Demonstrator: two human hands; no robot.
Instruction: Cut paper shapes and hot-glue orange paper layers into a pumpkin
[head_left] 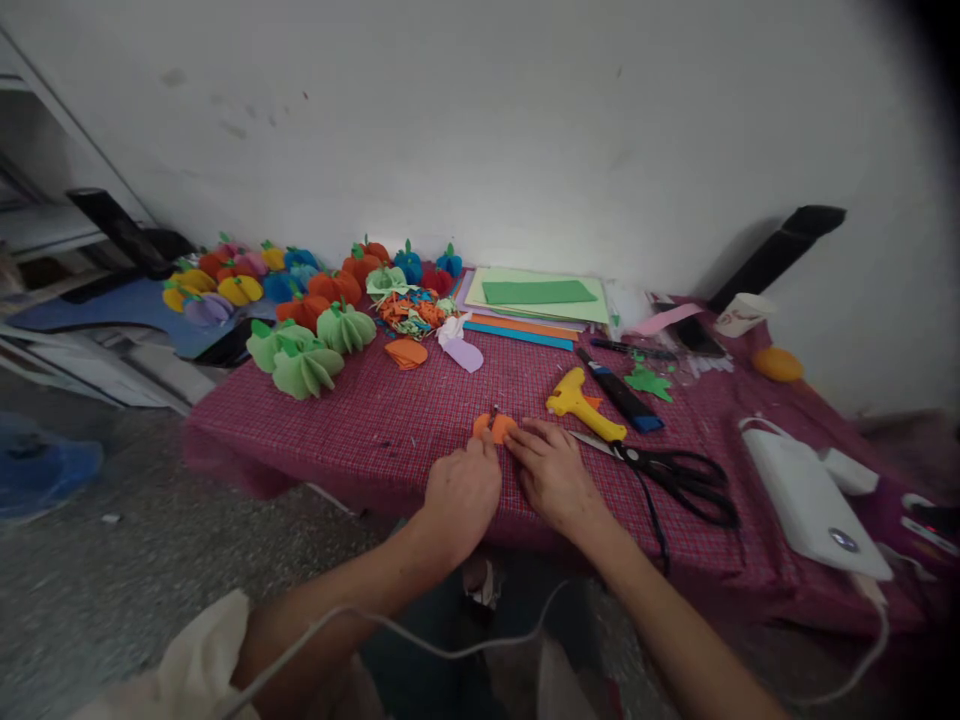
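Observation:
On the near edge of the checked red cloth lies a small orange paper piece [501, 427], creased or split down its middle, with a small dark bit at its top that I cannot make out. My left hand [463, 492] is closed, its fingertips pressed on the lower left of this piece. From the right, my right hand [553, 470] holds the paper's edge with bent fingers. Just right of that hand lie black-handled scissors [679, 478] and a yellow glue gun [581, 405]. An orange stack of paper cutouts [406, 352] and a lilac cutout [463, 354] lie farther back.
Several paper pumpkins [304, 365] in many colours crowd the left. Behind are paper scraps [411, 312] and stacked coloured sheets [536, 292]. A dark blue cutter [619, 390], green scraps [648, 380], a paper cup [744, 314] and a white power bank [814, 500] occupy the right.

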